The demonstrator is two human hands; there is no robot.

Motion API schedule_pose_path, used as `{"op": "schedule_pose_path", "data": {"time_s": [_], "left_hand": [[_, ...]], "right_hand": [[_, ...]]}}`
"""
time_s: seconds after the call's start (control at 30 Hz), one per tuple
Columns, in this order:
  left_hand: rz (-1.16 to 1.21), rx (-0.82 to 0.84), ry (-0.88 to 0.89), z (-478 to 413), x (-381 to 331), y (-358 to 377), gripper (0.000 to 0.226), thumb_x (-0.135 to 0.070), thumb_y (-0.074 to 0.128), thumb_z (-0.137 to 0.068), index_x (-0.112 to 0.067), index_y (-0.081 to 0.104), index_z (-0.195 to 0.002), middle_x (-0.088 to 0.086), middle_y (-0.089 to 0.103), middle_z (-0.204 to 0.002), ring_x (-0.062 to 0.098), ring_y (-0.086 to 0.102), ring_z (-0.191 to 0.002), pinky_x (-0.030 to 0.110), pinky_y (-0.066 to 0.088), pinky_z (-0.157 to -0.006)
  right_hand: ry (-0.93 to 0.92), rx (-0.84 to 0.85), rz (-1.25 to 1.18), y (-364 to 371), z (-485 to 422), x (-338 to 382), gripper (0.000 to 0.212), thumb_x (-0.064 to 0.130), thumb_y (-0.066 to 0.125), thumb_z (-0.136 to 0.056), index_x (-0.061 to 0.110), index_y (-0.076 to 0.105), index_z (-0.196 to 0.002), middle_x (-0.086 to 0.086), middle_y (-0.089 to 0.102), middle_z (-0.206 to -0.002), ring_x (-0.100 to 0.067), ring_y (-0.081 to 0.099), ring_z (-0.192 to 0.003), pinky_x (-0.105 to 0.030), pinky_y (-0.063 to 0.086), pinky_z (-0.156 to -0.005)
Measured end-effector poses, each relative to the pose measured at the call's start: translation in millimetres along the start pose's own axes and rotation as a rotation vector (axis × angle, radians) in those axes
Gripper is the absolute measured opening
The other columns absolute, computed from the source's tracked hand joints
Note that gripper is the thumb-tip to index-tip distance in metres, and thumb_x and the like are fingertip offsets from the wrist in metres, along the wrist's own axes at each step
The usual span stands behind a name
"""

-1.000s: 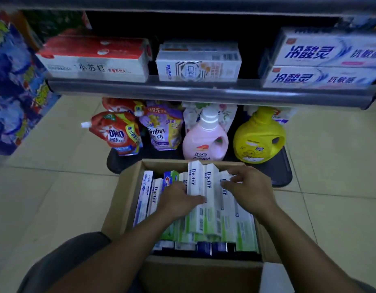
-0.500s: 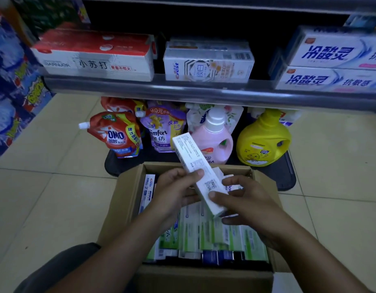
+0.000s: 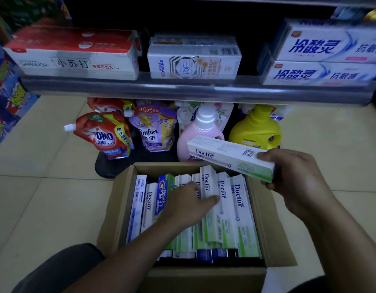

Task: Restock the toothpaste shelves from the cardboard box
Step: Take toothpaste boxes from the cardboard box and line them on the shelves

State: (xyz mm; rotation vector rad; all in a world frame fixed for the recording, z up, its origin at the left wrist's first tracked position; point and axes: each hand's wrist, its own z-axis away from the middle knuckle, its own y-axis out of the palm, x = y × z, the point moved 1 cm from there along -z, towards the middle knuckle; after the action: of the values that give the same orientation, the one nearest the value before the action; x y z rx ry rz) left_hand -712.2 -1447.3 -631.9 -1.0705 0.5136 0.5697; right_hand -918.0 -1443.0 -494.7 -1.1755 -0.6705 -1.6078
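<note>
Fingers: right-hand fingers (image 3: 262,155) are wrapped round the end of one Doctor carton; left-hand fingers (image 3: 211,200) lie spread and slack on the packed cartons, gripping nothing.
Shelf (image 3: 183,89): grey rail above the floor, carrying red-and-white, white and blue-lettered toothpaste packs.
Cardboard box (image 3: 111,212): open on the tiled floor below the shelf, packed with upright cartons, mostly white-and-green Doctor, a few Crest at left.
Held carton (image 3: 229,157): long, white fading to green, "Doctor" in blue, QR code on top; lifted clear above the box's far right corner, lying nearly level.
Right hand (image 3: 292,178): raised over the box's right edge.
Left hand (image 3: 183,206): palm down inside the box.
</note>
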Motion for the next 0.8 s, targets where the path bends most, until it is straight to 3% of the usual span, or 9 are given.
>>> {"op": "schedule_pose_path", "data": {"time_s": [0.1,0.2,0.37,0.5,0.57,0.7,0.8], "left_hand": [[-0.139,-0.043,-0.032,-3.0,-14.3,12.3,0.07,-0.092,0.054,-0.061,-0.027,0.057,-0.085,-0.012,0.062,-0.08,0.014,0.063,-0.076,0.03,0.05,-0.063],[-0.069,0.01,-0.106,-9.0,-19.4,14.8,0.052,-0.069,0.07,-0.07,-0.025,0.054,-0.094,-0.011,0.059,-0.088,0.017,0.062,-0.082,0.031,0.047,-0.064],[0.522,-0.012,-0.213,0.0,-10.7,0.1,0.033,-0.04,0.072,-0.07,-0.029,0.063,-0.099,-0.004,0.071,-0.093,0.015,0.07,-0.081,0.034,0.057,-0.068],[0.944,-0.201,-0.227,15.4,-0.1,-41.5,0.042,-0.022,0.069,-0.085,-0.029,0.06,-0.125,0.008,0.069,-0.112,0.033,0.068,-0.099,0.051,0.057,-0.083],[1.047,-0.301,-0.17,24.0,-1.5,-71.2,0.052,-0.016,0.072,-0.082,-0.025,0.059,-0.131,0.012,0.07,-0.111,0.039,0.068,-0.096,0.051,0.055,-0.079],[1.094,-0.459,0.099,41.3,-18.0,-138.2,0.053,-0.015,0.078,-0.065,-0.02,0.065,-0.116,0.0,0.072,-0.085,0.024,0.07,-0.075,0.038,0.055,-0.061],[0.994,-0.448,0.283,52.1,-31.7,-185.2,0.061,-0.022,0.086,-0.06,-0.018,0.066,-0.117,0.006,0.074,-0.099,0.023,0.072,-0.087,0.034,0.06,-0.07]], "right_hand": [[0.041,0.024,-0.038,-3.0,-1.7,0.8,0.007,0.01,0.069,-0.08,0.005,0.069,-0.075,-0.013,0.057,-0.064,-0.022,0.047,-0.045,-0.024,0.034,-0.038],[0.089,0.041,-0.062,-4.5,-4.4,0.1,0.007,0.012,0.068,-0.08,0.006,0.069,-0.078,-0.015,0.058,-0.071,-0.019,0.047,-0.044,-0.024,0.033,-0.039],[0.162,0.13,-0.143,-2.3,-11.9,3.9,0.009,0.014,0.062,-0.082,0.006,0.066,-0.082,-0.013,0.061,-0.071,-0.016,0.041,-0.043,-0.022,0.026,-0.036],[0.233,0.243,-0.213,4.7,-15.7,19.2,0.009,0.016,0.058,-0.081,0.009,0.062,-0.076,-0.011,0.062,-0.067,-0.013,0.04,-0.037,-0.017,0.024,-0.031],[0.269,0.313,-0.265,11.3,-18.3,30.9,0.009,0.017,0.059,-0.073,0.01,0.06,-0.078,-0.011,0.062,-0.069,-0.012,0.039,-0.035,-0.014,0.024,-0.03],[0.288,0.463,-0.28,31.6,-24.8,57.8,0.01,0.023,0.059,-0.063,0.013,0.059,-0.064,-0.009,0.048,-0.056,-0.011,0.035,-0.034,-0.011,0.019,-0.03],[0.305,0.545,-0.22,49.0,-33.4,78.4,0.02,0.021,0.054,-0.074,0.012,0.06,-0.057,-0.011,0.044,-0.052,-0.012,0.031,-0.031,-0.01,0.016,-0.032]]}}
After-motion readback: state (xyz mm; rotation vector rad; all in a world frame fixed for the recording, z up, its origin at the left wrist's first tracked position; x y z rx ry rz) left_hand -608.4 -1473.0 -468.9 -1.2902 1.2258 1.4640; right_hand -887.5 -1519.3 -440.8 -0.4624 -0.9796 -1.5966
